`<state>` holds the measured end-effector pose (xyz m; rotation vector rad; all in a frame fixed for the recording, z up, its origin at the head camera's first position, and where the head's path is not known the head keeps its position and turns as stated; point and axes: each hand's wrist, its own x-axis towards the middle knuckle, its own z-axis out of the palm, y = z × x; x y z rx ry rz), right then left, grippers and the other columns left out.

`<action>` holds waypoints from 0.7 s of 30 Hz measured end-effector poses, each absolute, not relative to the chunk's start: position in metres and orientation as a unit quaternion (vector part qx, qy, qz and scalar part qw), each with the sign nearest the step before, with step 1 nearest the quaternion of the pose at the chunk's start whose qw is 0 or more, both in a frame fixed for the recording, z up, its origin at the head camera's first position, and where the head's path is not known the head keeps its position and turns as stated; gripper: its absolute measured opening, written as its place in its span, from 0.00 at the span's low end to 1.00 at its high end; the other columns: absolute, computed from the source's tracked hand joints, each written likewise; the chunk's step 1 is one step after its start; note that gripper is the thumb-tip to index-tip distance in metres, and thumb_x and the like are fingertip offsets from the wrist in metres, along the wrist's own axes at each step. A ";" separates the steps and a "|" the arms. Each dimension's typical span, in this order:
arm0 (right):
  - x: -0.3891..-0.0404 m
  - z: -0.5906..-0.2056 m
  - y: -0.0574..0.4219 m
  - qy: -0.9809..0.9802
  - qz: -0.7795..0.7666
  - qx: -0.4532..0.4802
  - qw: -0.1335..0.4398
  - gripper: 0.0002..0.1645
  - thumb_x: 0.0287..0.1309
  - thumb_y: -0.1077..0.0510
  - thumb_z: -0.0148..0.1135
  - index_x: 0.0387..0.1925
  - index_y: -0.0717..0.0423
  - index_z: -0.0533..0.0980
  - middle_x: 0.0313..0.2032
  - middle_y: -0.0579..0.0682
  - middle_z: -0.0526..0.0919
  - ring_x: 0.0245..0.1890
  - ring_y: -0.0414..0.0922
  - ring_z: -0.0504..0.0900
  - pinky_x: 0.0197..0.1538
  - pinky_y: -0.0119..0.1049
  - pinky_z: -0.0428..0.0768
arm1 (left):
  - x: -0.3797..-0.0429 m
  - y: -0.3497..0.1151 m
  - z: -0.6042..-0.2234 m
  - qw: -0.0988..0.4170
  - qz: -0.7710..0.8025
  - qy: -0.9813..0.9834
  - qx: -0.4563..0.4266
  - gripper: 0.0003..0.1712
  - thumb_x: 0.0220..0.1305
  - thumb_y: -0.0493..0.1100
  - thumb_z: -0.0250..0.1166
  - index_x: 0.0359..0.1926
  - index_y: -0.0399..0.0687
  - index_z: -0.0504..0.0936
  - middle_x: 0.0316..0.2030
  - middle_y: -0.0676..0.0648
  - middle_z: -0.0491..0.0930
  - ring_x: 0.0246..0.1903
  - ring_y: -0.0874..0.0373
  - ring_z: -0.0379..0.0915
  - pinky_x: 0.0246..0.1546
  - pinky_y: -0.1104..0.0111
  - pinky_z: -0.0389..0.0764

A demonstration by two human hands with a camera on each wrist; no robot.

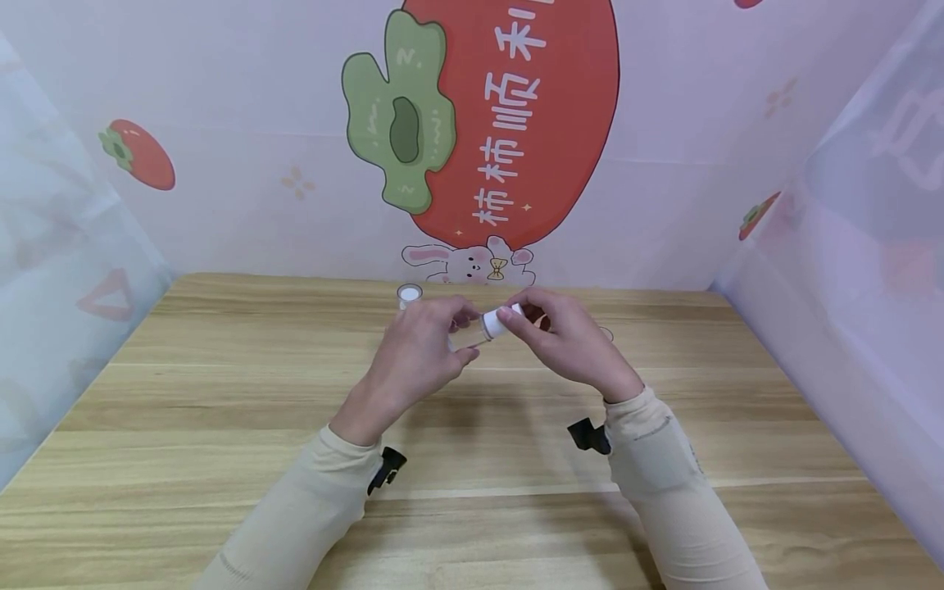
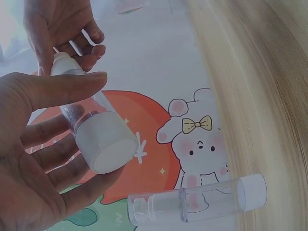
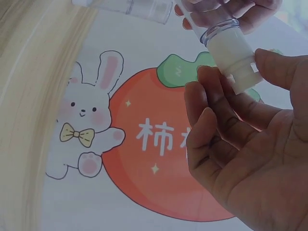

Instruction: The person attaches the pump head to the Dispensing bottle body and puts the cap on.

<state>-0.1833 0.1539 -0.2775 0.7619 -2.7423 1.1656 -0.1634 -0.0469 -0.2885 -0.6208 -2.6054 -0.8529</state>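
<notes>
A clear bottle [image 1: 470,334] with a white pump top [image 3: 235,57] and a thick white base [image 2: 107,144] is held tilted above the table. My left hand [image 1: 422,342] grips its body, thumb on one side and fingers on the other. At the other end, my right hand [image 1: 574,338] pinches the white top between thumb and fingers. A second clear bottle [image 2: 207,199], white at the base, stands upright on the table behind my left hand. Its round top [image 1: 409,292] shows in the head view.
The wooden table [image 1: 221,393] meets a printed backdrop [image 1: 243,213] just beyond the bottles. Pale sheets hang at both sides. Part of a clear round rim [image 1: 607,333] shows behind my right hand; what it belongs to is hidden.
</notes>
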 end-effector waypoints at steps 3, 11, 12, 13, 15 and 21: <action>-0.184 -0.277 0.154 -0.891 0.379 0.247 0.035 0.15 0.61 0.43 0.57 0.40 0.47 0.78 0.30 0.44 0.78 0.29 0.46 0.74 0.30 0.40 0.75 | -0.163 -0.047 -0.289 0.162 -0.299 -0.915 -0.216 0.23 0.41 0.40 0.77 0.42 0.48 0.82 0.35 0.51 0.83 0.34 0.57 0.78 0.35 0.63 0.77; -0.186 -0.275 0.159 -0.871 0.405 0.272 0.050 0.17 0.59 0.46 0.61 0.46 0.49 0.77 0.37 0.43 0.80 0.36 0.42 0.77 0.41 0.42 0.77 | -0.166 -0.047 -0.290 0.146 -0.314 -0.914 -0.213 0.23 0.43 0.40 0.77 0.43 0.47 0.82 0.35 0.51 0.83 0.35 0.58 0.77 0.37 0.64 0.77; -0.185 -0.275 0.160 -0.869 0.408 0.276 0.051 0.17 0.59 0.47 0.61 0.47 0.49 0.76 0.38 0.43 0.80 0.37 0.42 0.77 0.42 0.41 0.77 | -0.166 -0.047 -0.290 0.143 -0.317 -0.913 -0.213 0.22 0.43 0.40 0.76 0.44 0.46 0.82 0.35 0.51 0.82 0.35 0.58 0.77 0.37 0.64 0.77; -0.185 -0.274 0.160 -0.866 0.410 0.281 0.052 0.18 0.59 0.48 0.62 0.49 0.50 0.76 0.40 0.43 0.79 0.38 0.42 0.77 0.43 0.41 0.77 | -0.166 -0.048 -0.290 0.141 -0.320 -0.912 -0.213 0.22 0.44 0.40 0.76 0.44 0.46 0.82 0.35 0.51 0.82 0.34 0.59 0.76 0.37 0.64 0.77; -0.183 -0.272 0.160 -0.861 0.413 0.291 0.052 0.19 0.58 0.52 0.63 0.51 0.51 0.75 0.42 0.44 0.79 0.39 0.43 0.77 0.44 0.41 0.77 | -0.167 -0.048 -0.291 0.135 -0.328 -0.910 -0.215 0.22 0.45 0.40 0.75 0.44 0.46 0.82 0.35 0.52 0.82 0.35 0.59 0.76 0.38 0.64 0.77; -0.165 -0.252 0.153 -0.852 0.415 0.316 0.046 0.21 0.56 0.66 0.62 0.53 0.62 0.73 0.46 0.54 0.78 0.41 0.48 0.79 0.46 0.44 0.77 | -0.168 -0.049 -0.292 0.110 -0.351 -0.904 -0.217 0.21 0.48 0.40 0.74 0.45 0.45 0.81 0.36 0.51 0.81 0.36 0.59 0.76 0.40 0.64 0.78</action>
